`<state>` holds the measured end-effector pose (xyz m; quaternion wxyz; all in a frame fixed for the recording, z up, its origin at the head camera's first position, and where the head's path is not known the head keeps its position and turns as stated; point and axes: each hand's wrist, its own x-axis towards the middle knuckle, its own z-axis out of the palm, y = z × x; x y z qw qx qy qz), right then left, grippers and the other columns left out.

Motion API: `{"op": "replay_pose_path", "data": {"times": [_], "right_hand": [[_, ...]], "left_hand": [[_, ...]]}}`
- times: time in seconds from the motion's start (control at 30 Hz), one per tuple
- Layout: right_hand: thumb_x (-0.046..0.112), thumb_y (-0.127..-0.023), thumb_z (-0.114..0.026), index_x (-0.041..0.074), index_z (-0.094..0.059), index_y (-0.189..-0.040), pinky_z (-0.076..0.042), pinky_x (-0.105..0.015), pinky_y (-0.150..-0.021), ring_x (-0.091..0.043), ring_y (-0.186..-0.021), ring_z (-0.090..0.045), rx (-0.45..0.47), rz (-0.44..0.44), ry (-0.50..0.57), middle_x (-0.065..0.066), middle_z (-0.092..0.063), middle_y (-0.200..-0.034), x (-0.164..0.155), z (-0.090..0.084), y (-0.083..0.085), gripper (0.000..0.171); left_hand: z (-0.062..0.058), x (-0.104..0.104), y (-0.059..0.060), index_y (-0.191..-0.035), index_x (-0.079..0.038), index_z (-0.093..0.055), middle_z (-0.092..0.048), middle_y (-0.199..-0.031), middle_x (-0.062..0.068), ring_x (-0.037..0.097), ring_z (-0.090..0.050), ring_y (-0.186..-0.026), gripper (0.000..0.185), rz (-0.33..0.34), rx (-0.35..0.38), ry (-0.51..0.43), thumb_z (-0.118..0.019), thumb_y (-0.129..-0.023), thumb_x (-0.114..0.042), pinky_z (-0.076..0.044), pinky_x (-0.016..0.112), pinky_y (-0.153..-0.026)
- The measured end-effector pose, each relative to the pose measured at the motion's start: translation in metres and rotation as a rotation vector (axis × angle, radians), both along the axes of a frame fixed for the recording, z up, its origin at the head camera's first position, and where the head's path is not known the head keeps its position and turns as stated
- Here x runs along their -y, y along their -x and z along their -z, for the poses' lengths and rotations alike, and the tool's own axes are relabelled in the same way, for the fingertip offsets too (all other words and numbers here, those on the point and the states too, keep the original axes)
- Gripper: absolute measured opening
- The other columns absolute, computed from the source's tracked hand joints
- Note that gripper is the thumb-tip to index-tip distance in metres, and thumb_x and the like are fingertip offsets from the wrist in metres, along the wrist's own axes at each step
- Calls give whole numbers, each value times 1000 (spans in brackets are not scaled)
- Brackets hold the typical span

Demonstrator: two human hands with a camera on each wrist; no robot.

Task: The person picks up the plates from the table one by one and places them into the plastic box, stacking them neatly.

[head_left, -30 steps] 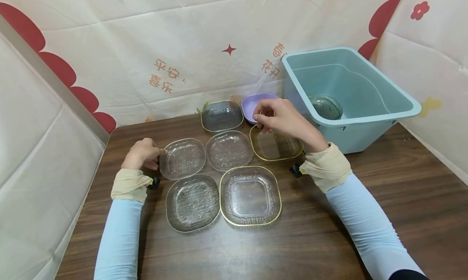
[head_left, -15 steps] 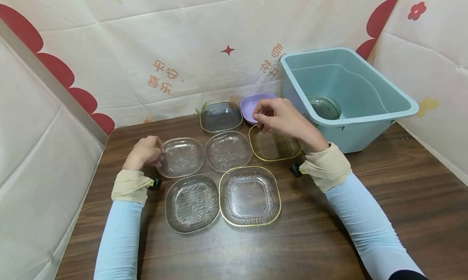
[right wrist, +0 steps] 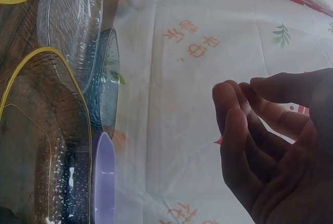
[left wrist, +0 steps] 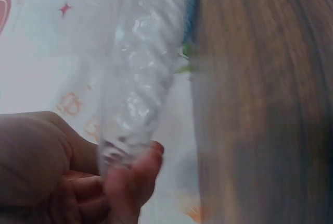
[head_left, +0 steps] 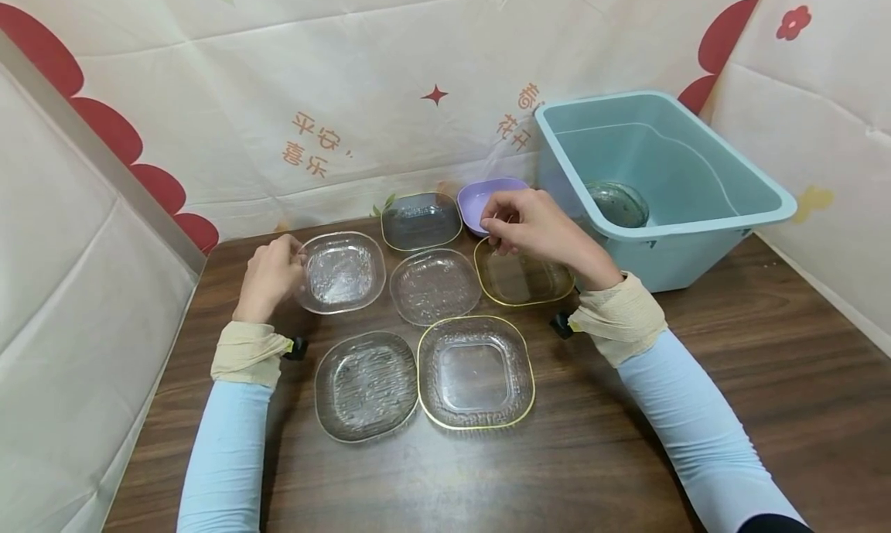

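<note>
The left hand pinches the left rim of a clear glass dish, lifted off the surface at far left. The right hand hovers loosely curled, grip released, over an amber dish.

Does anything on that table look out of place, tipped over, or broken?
Nothing looks broken or spilled. One thing stands out: the clear dish in the left hand is lifted and tilted, out of line with the other dishes lying flat on the table. Another glass dish sits alone inside the blue tub.
</note>
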<state>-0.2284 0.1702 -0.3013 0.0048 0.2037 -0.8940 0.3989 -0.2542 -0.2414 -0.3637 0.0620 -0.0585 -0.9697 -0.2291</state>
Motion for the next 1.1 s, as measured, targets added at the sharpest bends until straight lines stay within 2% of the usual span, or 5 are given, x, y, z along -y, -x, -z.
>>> {"op": "replay_pose_path", "data": {"times": [0.2, 0.43, 0.77, 0.93, 1.1], "right_hand": [[15, -101, -62, 9, -68, -106, -58, -28, -51, -17, -59, -70, 7, 4, 3, -13, -75, -78, 1, 1, 1, 10], [20, -104, -58, 8, -57, -128, -59, -32, -55, -22, -61, -69, 82, -14, 65, -11, -75, -80, 7, 3, 2, 27], [31, -107, -55, 10, -26, -156, -63, -44, -58, -35, -64, -71, 241, -49, 93, -19, -74, -88, 12, 13, -2, 61], [26, -103, -65, 8, -33, -154, -63, -42, -56, -36, -61, -72, 240, -99, 40, -16, -73, -86, 20, 15, -3, 63], [10, -102, -63, 4, -40, -147, -63, -47, -55, -26, -52, -68, 221, -128, 31, -17, -73, -86, 23, 19, -3, 52]], "left_hand": [[-13, -19, -6, -112, 2, -69, -77, -98, 22, 42, -72, -92, 22, -10, -88, -103, -56, -101, -12, -55, 54, -83], [-27, -52, -18, -116, 2, -67, -78, -87, 19, 13, -66, -46, 23, 37, -60, -235, -55, -104, -14, -57, 26, -55], [-28, -99, -36, -112, 1, -65, -77, -80, 18, 10, -63, -41, 19, 133, 29, -413, -57, -103, -13, -61, 40, -46], [-25, -113, -45, -111, 1, -65, -76, -77, 17, 10, -61, -38, 16, 160, -27, -455, -58, -102, -10, -59, 40, -43], [-22, -122, -49, -111, 2, -64, -76, -79, 19, 10, -62, -40, 15, 172, -1, -552, -59, -102, -8, -61, 48, -47]]}}
